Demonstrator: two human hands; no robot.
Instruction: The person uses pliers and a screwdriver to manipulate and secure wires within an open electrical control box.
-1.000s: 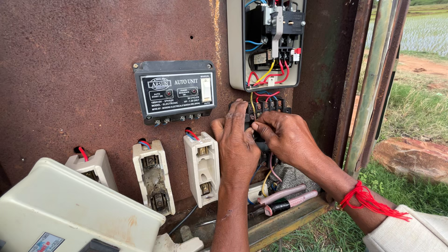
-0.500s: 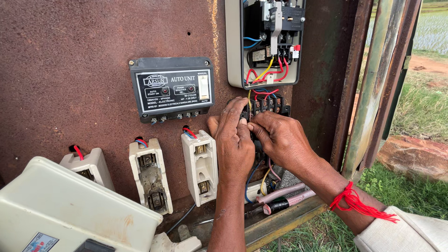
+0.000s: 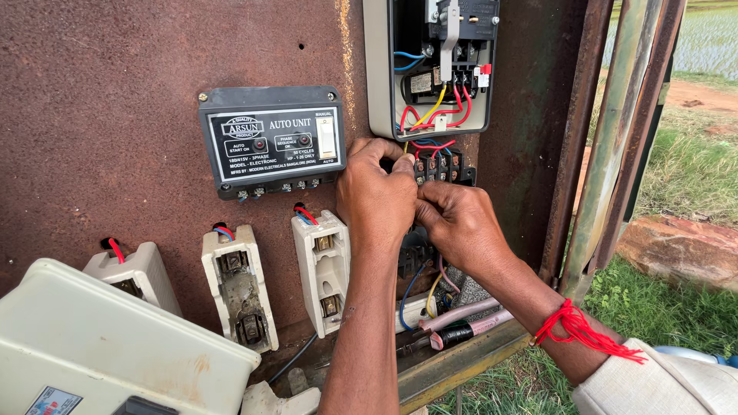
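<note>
While both hands, left hand [image 3: 377, 196] and right hand [image 3: 461, 227], sit pinched together at the black terminal block [image 3: 440, 165], 6 o'clock of the open starter box [image 3: 377, 77], I'd go slow and keep fingertips off neighbouring screws.

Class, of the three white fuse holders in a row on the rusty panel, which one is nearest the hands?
The rightmost fuse holder, directly beside the left hand; the other two stand farther left.

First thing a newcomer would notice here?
Both bare hands, left hand and right hand, pinched together at the black terminal block under the open grey starter box. Next, the rusty panel with its black control unit, and the red thread on the right wrist.
</note>
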